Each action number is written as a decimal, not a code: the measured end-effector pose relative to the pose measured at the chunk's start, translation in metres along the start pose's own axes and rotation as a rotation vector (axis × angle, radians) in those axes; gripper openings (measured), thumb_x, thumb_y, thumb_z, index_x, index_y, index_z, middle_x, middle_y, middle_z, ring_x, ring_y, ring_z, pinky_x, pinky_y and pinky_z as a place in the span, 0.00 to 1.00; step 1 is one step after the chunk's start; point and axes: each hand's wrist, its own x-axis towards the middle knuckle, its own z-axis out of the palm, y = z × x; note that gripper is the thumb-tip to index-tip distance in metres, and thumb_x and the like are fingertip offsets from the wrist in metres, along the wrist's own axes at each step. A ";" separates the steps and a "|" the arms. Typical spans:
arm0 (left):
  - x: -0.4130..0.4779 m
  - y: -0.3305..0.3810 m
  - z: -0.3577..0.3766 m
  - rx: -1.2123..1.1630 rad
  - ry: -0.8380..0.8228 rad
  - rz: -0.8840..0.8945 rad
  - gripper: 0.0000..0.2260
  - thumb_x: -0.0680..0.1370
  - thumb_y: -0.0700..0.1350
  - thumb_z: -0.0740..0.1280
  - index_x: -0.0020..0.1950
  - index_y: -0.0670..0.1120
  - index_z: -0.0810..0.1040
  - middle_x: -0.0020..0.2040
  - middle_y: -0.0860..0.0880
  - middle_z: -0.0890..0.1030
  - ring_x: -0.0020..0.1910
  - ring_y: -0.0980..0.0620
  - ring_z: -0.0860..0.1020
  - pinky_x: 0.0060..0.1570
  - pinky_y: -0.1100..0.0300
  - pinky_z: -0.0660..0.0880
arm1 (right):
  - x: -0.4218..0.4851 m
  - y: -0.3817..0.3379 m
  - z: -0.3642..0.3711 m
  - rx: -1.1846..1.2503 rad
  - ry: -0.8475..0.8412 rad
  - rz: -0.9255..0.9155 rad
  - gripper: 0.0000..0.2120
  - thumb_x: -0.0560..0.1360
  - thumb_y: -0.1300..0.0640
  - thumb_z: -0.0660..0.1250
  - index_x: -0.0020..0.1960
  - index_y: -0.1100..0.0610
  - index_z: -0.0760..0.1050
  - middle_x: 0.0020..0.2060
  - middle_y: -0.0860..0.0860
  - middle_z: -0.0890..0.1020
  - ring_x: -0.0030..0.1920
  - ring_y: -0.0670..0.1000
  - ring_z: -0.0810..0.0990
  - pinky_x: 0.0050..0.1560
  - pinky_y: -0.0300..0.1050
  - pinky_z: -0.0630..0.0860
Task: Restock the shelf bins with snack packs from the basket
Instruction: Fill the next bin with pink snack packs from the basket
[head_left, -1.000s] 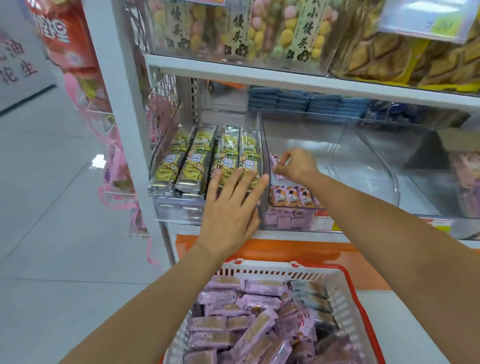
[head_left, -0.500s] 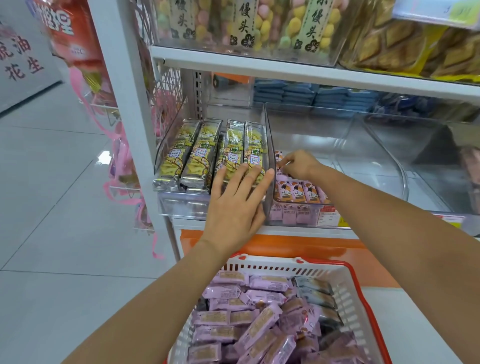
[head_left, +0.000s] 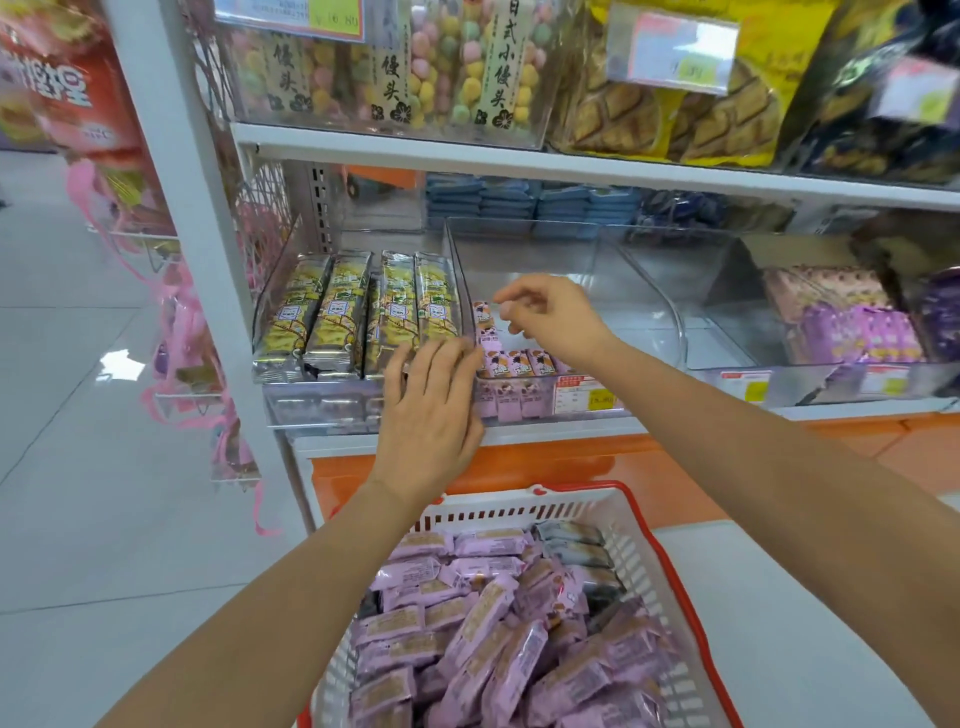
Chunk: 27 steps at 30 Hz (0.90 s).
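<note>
A white basket with a red rim (head_left: 655, 525) sits low in front of me, heaped with pink snack packs (head_left: 467, 629). On the middle shelf, a clear bin (head_left: 571, 249) holds a short row of pink packs (head_left: 514, 361) at its front left corner. My right hand (head_left: 550, 317) hovers just above that row with its fingers loosely curled and apart, and nothing in them. Lying flat with the fingers extended, my left hand (head_left: 431, 410) rests against the bin's front at the divider and grips nothing.
The left bin holds long yellow-green packs (head_left: 358, 312). Another clear bin on the right contains purple packs (head_left: 852, 322). A white shelf post (head_left: 208, 249) stands at the left, with pink hanging bags (head_left: 182, 332) beside it. The shelf above (head_left: 571, 161) carries bagged snacks.
My right hand has lifted slightly off the pink packs in the bin and its pinch has loosened. My left hand slid a little right along the bin front.
</note>
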 end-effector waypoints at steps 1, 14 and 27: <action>-0.005 0.004 0.002 -0.023 0.035 0.031 0.21 0.74 0.46 0.58 0.66 0.41 0.74 0.65 0.43 0.70 0.66 0.42 0.67 0.69 0.43 0.59 | -0.011 -0.004 -0.002 0.029 0.019 -0.026 0.06 0.78 0.61 0.65 0.51 0.53 0.79 0.42 0.54 0.83 0.40 0.48 0.80 0.44 0.45 0.78; -0.099 0.016 0.072 -0.087 -0.641 0.066 0.28 0.72 0.47 0.70 0.71 0.43 0.72 0.68 0.44 0.74 0.67 0.41 0.71 0.69 0.44 0.65 | -0.142 0.107 0.061 -0.137 -0.188 0.136 0.04 0.77 0.57 0.68 0.49 0.57 0.81 0.37 0.45 0.80 0.35 0.40 0.76 0.38 0.34 0.72; -0.137 0.006 0.104 0.028 -0.844 0.020 0.32 0.82 0.52 0.57 0.81 0.47 0.45 0.81 0.46 0.48 0.80 0.44 0.48 0.78 0.45 0.42 | -0.156 0.189 0.141 -0.488 -0.634 0.298 0.15 0.80 0.54 0.62 0.66 0.57 0.73 0.59 0.56 0.80 0.55 0.58 0.79 0.54 0.53 0.77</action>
